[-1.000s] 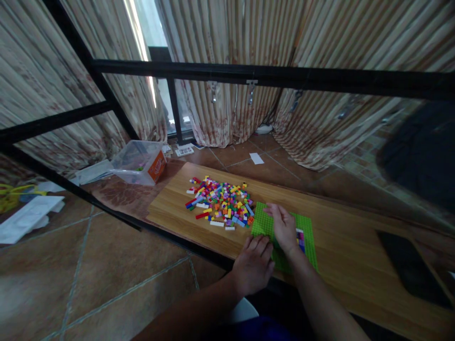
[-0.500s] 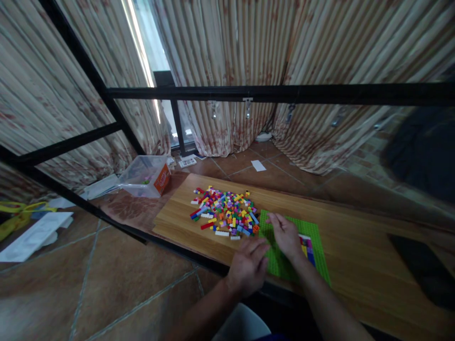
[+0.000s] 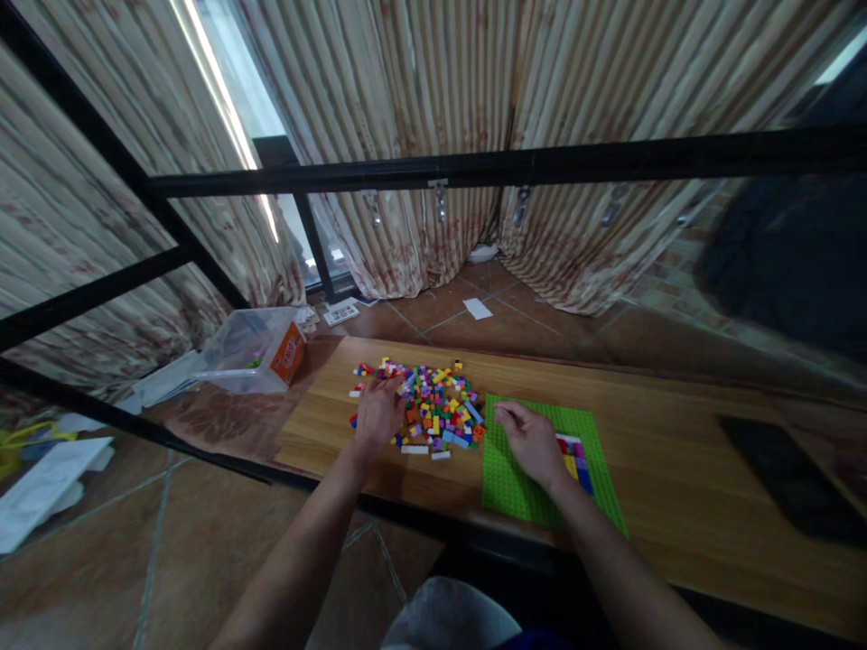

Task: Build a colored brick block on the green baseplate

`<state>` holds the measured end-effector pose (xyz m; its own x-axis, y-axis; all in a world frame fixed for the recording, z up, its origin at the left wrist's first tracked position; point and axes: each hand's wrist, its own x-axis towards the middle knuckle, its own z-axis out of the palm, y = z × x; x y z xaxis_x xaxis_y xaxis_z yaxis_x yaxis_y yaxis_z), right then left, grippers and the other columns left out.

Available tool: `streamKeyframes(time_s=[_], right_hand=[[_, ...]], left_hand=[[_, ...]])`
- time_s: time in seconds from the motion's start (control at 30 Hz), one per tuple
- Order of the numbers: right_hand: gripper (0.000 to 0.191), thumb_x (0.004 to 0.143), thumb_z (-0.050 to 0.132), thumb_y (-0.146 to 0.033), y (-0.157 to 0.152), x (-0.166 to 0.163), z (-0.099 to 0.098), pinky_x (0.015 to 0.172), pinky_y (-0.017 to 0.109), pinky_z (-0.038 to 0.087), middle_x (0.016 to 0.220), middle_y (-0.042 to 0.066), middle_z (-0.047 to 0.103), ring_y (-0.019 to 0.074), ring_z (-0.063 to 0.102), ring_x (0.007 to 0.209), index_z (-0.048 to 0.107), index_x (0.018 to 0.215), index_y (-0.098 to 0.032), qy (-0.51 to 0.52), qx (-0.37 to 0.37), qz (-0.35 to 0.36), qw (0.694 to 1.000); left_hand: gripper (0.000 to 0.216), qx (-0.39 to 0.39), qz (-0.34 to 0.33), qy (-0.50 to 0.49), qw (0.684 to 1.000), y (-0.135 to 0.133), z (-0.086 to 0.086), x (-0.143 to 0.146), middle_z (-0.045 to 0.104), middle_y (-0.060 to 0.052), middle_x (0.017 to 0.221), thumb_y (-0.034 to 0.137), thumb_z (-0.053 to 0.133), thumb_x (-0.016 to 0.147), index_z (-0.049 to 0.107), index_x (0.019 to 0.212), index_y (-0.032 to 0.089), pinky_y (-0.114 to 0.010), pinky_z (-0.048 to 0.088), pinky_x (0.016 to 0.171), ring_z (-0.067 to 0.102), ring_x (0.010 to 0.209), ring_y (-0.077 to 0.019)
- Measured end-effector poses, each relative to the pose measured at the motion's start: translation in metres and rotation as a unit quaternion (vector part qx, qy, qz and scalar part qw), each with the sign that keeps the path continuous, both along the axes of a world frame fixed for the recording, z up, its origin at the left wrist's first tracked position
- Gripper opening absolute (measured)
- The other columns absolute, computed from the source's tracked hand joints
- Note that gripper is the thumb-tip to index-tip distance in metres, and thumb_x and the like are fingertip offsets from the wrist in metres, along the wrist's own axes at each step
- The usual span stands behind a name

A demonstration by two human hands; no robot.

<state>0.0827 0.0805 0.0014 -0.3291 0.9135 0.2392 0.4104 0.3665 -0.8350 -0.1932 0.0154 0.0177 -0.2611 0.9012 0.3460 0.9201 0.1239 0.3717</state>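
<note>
My left hand reaches over the left side of a pile of small coloured toy bricks, its fingers stretched out and touching or just above them. No brick shows in its grasp. Over the green studded baseplate is my right hand, with thumb and fingers pressed together; whatever they hold, if anything, is hidden. A block of joined bricks, in white, purple, yellow and blue, sits on the baseplate, partly covered by my right hand and wrist.
The wooden tabletop carries a dark flat panel at the right. A clear plastic box with an orange label stands beyond the left end. A black metal rail crosses before the curtains. White paper lies on the floor.
My left hand has moved left and forward, from beside the baseplate onto the brick pile. My right hand's fingers have drawn together over the baseplate. The view has shifted slightly.
</note>
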Motion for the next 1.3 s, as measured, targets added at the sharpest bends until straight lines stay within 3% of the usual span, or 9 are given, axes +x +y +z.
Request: streamKeyframes(time_s=[0.1,0.2,0.33,0.47,0.57,0.67,0.87,1.13,1.3], right_hand=[[0.035,0.090,0.046,-0.044,0.000,-0.001,0.000,0.076,0.036,0.050,0.086,0.006,0.075,0.0229,0.069,0.080,0.072,0.096,-0.020,-0.005,0.002,-0.001,1.000],[0.034,0.089,0.048,-0.044,0.001,-0.002,-0.001,0.077,0.036,0.051,0.086,0.006,0.075,0.0227,0.069,0.081,0.071,0.096,-0.020,0.004,-0.006,-0.001,1.000],[0.032,0.088,0.051,-0.043,0.004,-0.003,-0.005,0.080,0.038,0.051,0.091,0.007,0.075,0.0230,0.068,0.084,0.071,0.096,-0.020,0.033,-0.014,-0.006,0.999],[0.029,0.089,0.051,-0.040,-0.002,-0.009,0.007,0.086,0.041,0.050,0.097,0.008,0.074,0.0236,0.068,0.090,0.071,0.097,-0.021,0.036,0.011,-0.005,0.999],[0.027,0.089,0.054,-0.038,-0.018,-0.022,0.030,0.091,0.041,0.049,0.104,0.006,0.072,0.0231,0.065,0.097,0.069,0.107,-0.024,0.036,0.041,0.021,0.998],[0.034,0.088,0.058,-0.036,-0.036,-0.041,0.052,0.094,0.038,0.048,0.116,0.007,0.067,0.0212,0.063,0.104,0.065,0.119,-0.025,0.074,0.039,0.086,0.993],[0.036,0.087,0.061,-0.037,-0.058,-0.063,0.055,0.082,0.033,0.052,0.108,0.005,0.069,0.0186,0.064,0.092,0.064,0.120,-0.026,0.161,-0.082,0.101,0.978],[0.030,0.083,0.066,-0.034,-0.072,-0.054,0.058,0.080,0.033,0.053,0.110,0.003,0.070,0.0198,0.064,0.095,0.069,0.112,-0.029,0.221,-0.053,0.054,0.972],[0.030,0.087,0.061,-0.042,-0.076,-0.049,0.066,0.072,0.031,0.054,0.102,0.002,0.071,0.0196,0.066,0.089,0.067,0.113,-0.028,0.217,-0.082,0.071,0.970]], left_hand=[[0.036,0.028,-0.002,-0.060,0.998,-0.001,0.000,0.002,0.071,-0.009,0.112,0.012,0.061,0.078,0.068,0.112,0.021,-0.048,0.040,0.105,0.060,0.111,-0.0292],[0.029,0.083,0.012,-0.231,0.969,-0.006,0.005,0.008,0.071,-0.009,0.110,0.016,0.067,0.076,0.070,0.105,0.020,-0.047,0.041,0.104,0.062,0.108,-0.0276],[0.035,0.143,0.019,-0.554,0.820,-0.017,0.013,0.024,0.072,-0.007,0.106,0.028,0.077,0.071,0.070,0.103,0.017,-0.039,0.048,0.096,0.065,0.098,-0.0212],[0.036,0.116,0.011,-0.719,0.685,-0.027,0.022,0.038,0.072,-0.005,0.098,0.026,0.079,0.069,0.071,0.103,0.017,-0.030,0.051,0.088,0.067,0.087,-0.0148],[0.033,0.090,0.007,-0.787,0.611,-0.032,0.030,0.049,0.072,-0.005,0.098,0.021,0.075,0.074,0.069,0.106,0.018,-0.030,0.052,0.088,0.068,0.087,-0.0140],[0.030,0.057,-0.024,-0.816,0.575,-0.036,0.036,0.065,0.072,-0.006,0.101,0.020,0.071,0.078,0.068,0.108,0.017,-0.033,0.053,0.092,0.068,0.093,-0.0165],[0.030,0.054,-0.064,-0.815,0.574,-0.046,0.043,0.097,0.072,-0.007,0.103,0.026,0.076,0.074,0.068,0.102,0.018,-0.034,0.053,0.091,0.067,0.100,-0.0205],[0.029,0.115,-0.082,-0.733,0.666,-0.052,0.048,0.111,0.071,-0.003,0.102,0.039,0.075,0.078,0.071,0.100,0.021,-0.028,0.050,0.088,0.065,0.095,-0.0157],[0.033,0.082,-0.097,-0.689,0.713,-0.054,0.047,0.111,0.070,-0.003,0.096,0.044,0.068,0.083,0.068,0.106,0.021,-0.026,0.050,0.073,0.062,0.080,-0.0142]])
